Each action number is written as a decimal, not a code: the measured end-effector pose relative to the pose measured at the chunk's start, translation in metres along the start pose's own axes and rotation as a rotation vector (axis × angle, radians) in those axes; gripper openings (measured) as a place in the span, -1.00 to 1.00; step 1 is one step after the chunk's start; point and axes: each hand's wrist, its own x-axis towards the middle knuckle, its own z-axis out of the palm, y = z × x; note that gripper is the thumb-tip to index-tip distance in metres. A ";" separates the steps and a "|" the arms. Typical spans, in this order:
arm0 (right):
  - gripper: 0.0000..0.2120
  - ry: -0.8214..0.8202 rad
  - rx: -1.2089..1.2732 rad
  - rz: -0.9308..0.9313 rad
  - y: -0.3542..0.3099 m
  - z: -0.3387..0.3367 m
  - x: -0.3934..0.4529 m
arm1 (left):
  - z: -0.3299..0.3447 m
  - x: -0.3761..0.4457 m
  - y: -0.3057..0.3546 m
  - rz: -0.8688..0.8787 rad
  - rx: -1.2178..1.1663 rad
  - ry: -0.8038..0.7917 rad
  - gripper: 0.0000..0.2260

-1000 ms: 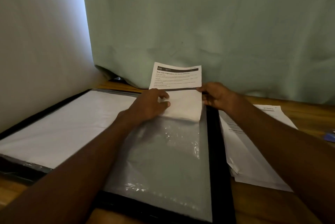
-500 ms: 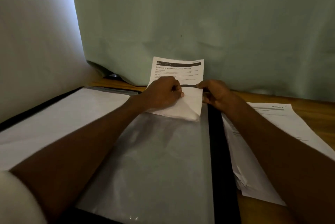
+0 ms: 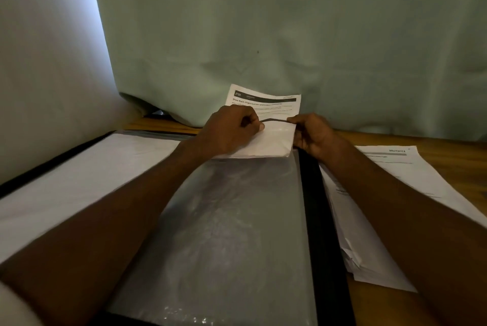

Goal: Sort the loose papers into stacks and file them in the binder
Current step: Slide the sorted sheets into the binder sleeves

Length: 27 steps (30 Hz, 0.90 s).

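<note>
Left hand [image 3: 232, 129] and right hand [image 3: 315, 135] each pinch the far mouth edge of the clear plastic sleeve [image 3: 229, 233] in the open black binder [image 3: 325, 220]. White printed sheet [image 3: 264, 114] sits between them, partly inside, top protruding. Loose white paper stack [image 3: 390, 209] lies just right of the right forearm.

Both hands [image 3: 271, 135] on printed sheet [image 3: 266, 104] at top of binder sleeve [image 3: 237, 220]

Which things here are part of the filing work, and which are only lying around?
Part of the job:
- printed sheet, half inside the sleeve
- plastic sleeve of the open binder
- left hand and right hand, both pinching the sleeve's top edge
- loose papers waiting beside the binder

Only lying about:
- green curtain
- wooden table
</note>
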 end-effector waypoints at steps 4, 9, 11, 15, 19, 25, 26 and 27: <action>-0.61 -0.029 0.016 -0.011 -0.001 0.000 -0.004 | -0.001 -0.004 -0.004 -0.024 0.047 -0.058 -0.78; -0.55 -0.287 -0.323 0.000 -0.012 -0.005 -0.019 | -0.001 -0.006 -0.006 -0.017 0.001 0.023 -0.79; -0.69 -0.337 -0.372 0.015 -0.015 -0.003 -0.024 | -0.003 -0.006 -0.005 -0.014 0.001 0.033 -0.81; -0.73 -0.451 -0.184 0.079 -0.021 -0.007 -0.028 | -0.004 -0.006 -0.005 0.001 -0.001 0.071 -0.76; -0.74 -0.510 -0.052 0.033 -0.021 -0.012 -0.033 | -0.006 -0.004 -0.010 -0.028 -0.074 0.171 -0.78; -0.63 -0.714 0.032 0.003 -0.010 0.006 -0.038 | -0.016 -0.002 -0.011 -0.117 -0.301 0.102 -0.90; -0.61 -0.733 0.062 -0.001 -0.008 0.011 -0.039 | -0.018 -0.004 -0.014 -0.122 -0.335 0.093 -0.86; -0.58 -0.746 0.084 -0.003 -0.006 0.015 -0.040 | -0.020 -0.008 -0.017 -0.134 -0.359 0.081 -0.80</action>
